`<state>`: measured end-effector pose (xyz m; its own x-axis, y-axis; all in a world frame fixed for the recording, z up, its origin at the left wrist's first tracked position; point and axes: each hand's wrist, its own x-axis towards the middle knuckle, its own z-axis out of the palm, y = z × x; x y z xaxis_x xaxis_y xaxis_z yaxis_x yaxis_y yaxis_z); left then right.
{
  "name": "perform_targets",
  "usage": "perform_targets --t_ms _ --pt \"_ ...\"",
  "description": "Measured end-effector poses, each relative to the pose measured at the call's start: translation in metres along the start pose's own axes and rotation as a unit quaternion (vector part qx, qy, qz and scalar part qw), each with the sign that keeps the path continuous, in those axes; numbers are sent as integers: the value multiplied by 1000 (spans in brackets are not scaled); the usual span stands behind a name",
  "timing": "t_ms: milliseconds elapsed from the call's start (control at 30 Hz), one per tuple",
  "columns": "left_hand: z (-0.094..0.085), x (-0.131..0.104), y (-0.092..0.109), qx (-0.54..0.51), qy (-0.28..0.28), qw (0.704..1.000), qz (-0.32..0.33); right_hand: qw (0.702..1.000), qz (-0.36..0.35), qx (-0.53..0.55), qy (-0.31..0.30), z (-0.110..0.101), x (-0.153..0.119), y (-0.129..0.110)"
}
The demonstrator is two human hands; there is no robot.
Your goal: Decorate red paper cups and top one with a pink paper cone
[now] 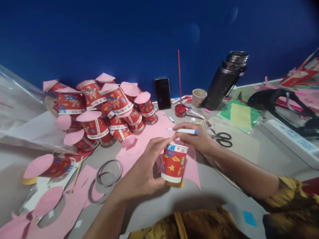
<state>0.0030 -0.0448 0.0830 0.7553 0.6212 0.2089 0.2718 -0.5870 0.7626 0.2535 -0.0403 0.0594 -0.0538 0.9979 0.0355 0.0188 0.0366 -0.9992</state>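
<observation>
One left hand [146, 167] clasps one red cup [174, 163] — one right hand [198, 139] grips one marker [186, 131].

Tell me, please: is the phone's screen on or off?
Off, it appears: the phone shows only black on its front, nothing lit.

Faint glare spots the blue wall [139, 39]; edges look soft.

Wall [112, 36]: is rising, deep blue, along the far edge of the grey counter [274, 156]
Strip [249, 87]: is running pale along the wall's foot, at far right
Light: two faint patches [195, 33] are glowing on the wall
Shadow [196, 200]: is lying soft toward the near edge
</observation>
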Motion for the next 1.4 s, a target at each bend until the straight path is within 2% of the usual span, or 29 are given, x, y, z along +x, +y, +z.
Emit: perform_targets --t_ms 67,133,200,233,333,467,600,667,1000,1400 --pt "5 -5 -7 3 57 997 -43 994 -54 -10 98 -3 -9 -6" --pt "11 -10 -14 4 105 992 -76 980 -118 -41 157 -4 -22 -11" --pt "16 -13 -21 15 154 984 -92 965 -183 -80 169 -1 -36 -12" --pt "19 -12 -24 24 172 980 -95 959 -216 -93 156 2 -42 -11" --pt "22 -9 -29 59 196 974 -96 954 -229 -128 146 17 -53 -4" --pt "23 -7 -27 77 182 977 -85 950 -240 -171 108 29 -55 2" --pt "24 -8 -24 66 160 981 -90 914 -333 -223 58 29 -52 0" --pt "25 -9 -23 61 154 982 -92 901 -361 -234 52 29 -50 -1" --pt "24 -10 -23 46 136 986 -89 895 -371 -245 47 31 -49 -2" --pt "24 -7 -23 37 143 986 -81 895 -353 -269 35 29 -51 -3"
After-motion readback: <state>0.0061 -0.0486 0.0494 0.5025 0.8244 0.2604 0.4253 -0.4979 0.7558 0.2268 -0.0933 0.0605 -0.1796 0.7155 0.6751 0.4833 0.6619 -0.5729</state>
